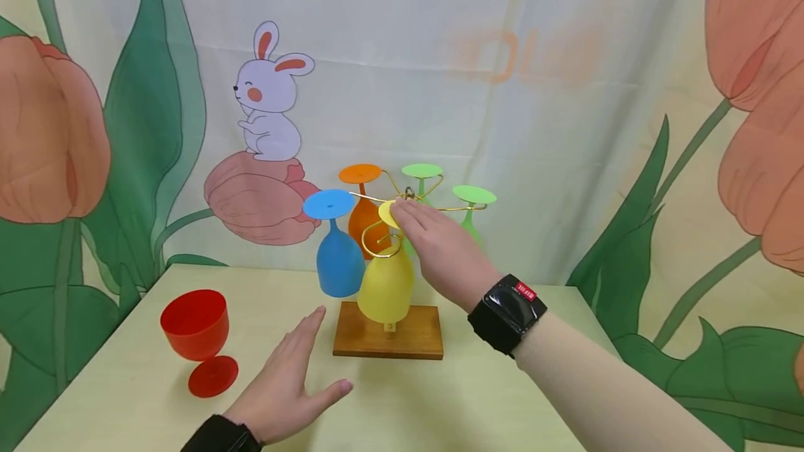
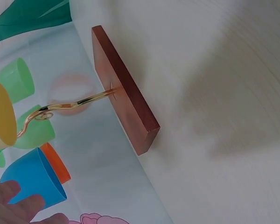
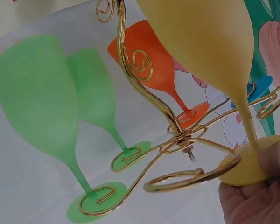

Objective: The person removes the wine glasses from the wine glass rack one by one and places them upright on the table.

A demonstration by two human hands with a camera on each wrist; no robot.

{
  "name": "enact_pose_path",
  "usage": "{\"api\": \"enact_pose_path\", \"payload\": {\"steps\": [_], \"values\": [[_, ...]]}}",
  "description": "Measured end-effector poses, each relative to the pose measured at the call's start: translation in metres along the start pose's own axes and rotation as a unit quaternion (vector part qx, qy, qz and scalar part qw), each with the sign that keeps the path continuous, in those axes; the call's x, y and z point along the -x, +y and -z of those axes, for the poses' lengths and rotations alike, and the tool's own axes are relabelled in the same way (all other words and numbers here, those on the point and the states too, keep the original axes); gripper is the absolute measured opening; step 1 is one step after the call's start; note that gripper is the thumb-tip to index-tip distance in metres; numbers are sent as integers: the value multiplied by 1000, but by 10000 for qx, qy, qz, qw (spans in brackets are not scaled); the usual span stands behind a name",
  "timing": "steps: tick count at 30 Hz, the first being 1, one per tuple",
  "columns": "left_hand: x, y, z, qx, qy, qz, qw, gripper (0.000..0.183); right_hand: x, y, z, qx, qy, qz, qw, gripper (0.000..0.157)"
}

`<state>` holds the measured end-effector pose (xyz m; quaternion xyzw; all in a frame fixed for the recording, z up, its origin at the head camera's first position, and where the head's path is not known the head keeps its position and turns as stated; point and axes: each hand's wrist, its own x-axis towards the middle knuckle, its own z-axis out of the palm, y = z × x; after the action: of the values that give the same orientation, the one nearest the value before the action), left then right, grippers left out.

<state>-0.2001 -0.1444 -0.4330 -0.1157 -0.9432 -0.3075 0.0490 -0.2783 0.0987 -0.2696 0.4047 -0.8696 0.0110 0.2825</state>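
My right hand (image 1: 442, 246) pinches the round foot of a yellow goblet (image 1: 386, 291) between thumb and fingers, which the right wrist view shows closely. Upside down, the goblet hangs in front of a gold wire rack (image 2: 94, 97), its stem near the curled wire arms. The rack rises from a brown wooden base (image 1: 388, 347). Low in front and to the left of that base is my left hand (image 1: 285, 386), fingers straight and thumb spread, holding nothing. A blue goblet (image 1: 340, 260), an orange goblet (image 3: 151, 60) and two green goblets (image 3: 39, 98) hang inverted from other arms.
A red goblet (image 1: 199, 330) stands upright on the left of the pale table (image 1: 496, 396). Behind the table hangs a curtain (image 1: 389, 75) printed with tulips and a rabbit. The rack's wire arms reach out to several sides.
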Motion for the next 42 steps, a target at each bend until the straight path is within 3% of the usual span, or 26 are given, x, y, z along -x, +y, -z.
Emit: {"api": "enact_pose_path", "payload": {"steps": [12, 19, 25, 31, 34, 37, 39, 42], "values": [[1, -3, -3, -21, -39, -26, 10000, 117, 35, -8, 9, 4, 475, 55, 9989, 54], [0, -6, -5, -63, -103, 8, 9999, 117, 60, -14, 11, -122, 962, 210, 9951, 60], [1, -5, -4, -24, -183, 147, 9997, 119, 77, -22, 4, -388, 1205, 372, 9913, 63], [2, -6, -2, -56, -164, 171, 9997, 116, 97, -30, -18, -715, 1278, 327, 9887, 68], [3, -7, -1, -95, -128, 118, 9998, 111, 109, -33, -35, -926, 1069, -23, 9899, 67], [3, -8, -1, -122, -93, 73, 9999, 107, 121, -32, -54, -1447, 587, -766, 9848, 60], [4, -7, -1, -140, -69, 61, 9999, 105, 128, -30, -68, -2009, 147, -1426, 9691, 51], [5, -6, -1, -132, -23, 3, 9999, 104, 137, -26, -88, -2834, -400, -2450, 9263, 42]]}}
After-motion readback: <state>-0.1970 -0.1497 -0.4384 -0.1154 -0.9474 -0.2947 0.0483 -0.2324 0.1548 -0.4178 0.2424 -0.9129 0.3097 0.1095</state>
